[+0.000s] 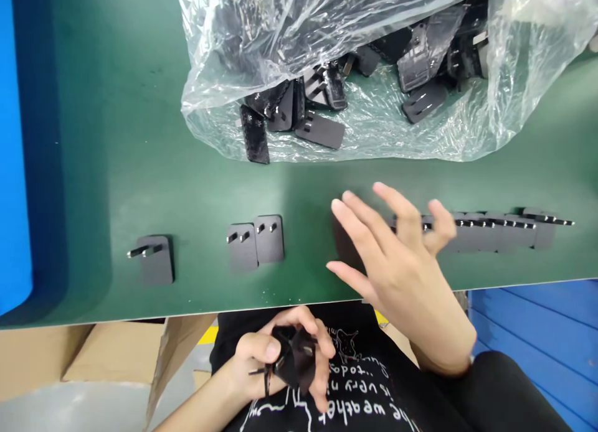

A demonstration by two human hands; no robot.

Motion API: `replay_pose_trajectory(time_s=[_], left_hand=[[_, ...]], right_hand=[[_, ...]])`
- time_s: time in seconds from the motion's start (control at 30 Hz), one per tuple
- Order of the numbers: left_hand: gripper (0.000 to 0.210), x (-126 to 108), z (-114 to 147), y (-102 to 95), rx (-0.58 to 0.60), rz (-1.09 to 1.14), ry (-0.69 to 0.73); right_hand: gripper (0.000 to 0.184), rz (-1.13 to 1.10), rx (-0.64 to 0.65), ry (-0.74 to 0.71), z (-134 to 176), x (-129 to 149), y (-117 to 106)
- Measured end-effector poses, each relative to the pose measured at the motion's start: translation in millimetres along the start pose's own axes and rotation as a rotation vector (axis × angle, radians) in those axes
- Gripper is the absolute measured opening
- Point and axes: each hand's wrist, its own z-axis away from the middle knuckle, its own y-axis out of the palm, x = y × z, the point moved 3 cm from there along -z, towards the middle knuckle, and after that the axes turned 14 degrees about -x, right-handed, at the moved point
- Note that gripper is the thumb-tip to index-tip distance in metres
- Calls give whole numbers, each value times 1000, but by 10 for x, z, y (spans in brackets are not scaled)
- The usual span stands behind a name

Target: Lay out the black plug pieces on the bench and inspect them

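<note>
My left hand [284, 357] is below the table edge, in front of the black shirt, its fingers wrapped round a bunch of black plug pieces [294, 357] with metal pins. My right hand [397, 251] reaches over the table, fingers spread. Beneath its fingers is a dark plug piece [344, 236], mostly hidden; whether they touch it I cannot tell. To its right runs a row of black two-pin plug pieces [490, 233], pins up, partly covered by the hand. Left of it, two more plug pieces [256, 244] lie side by side. A single plug piece [157, 264] lies farther left.
A clear plastic bag [374, 133] lies open at the back, with many loose black plug pieces [322, 131] in it. On the left stands a blue bin [14, 170]. Cardboard boxes [112, 354] are below the green table [116, 139]; a blue slatted surface [537, 332] is lower right.
</note>
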Motion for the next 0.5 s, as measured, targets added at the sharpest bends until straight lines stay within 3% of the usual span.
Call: replay_pose_trajectory(time_s=[0.17, 0.33, 0.5], left_hand=[[33, -10, 34, -70, 6, 3, 14], [34, -14, 86, -128, -4, 20, -31], [39, -15, 54, -96, 11, -10, -4]], right_hand=[[48, 18, -8, -60, -120, 36, 66], [67, -20, 94, -29, -78, -16, -3], [55, -15, 36, -54, -107, -38, -6]])
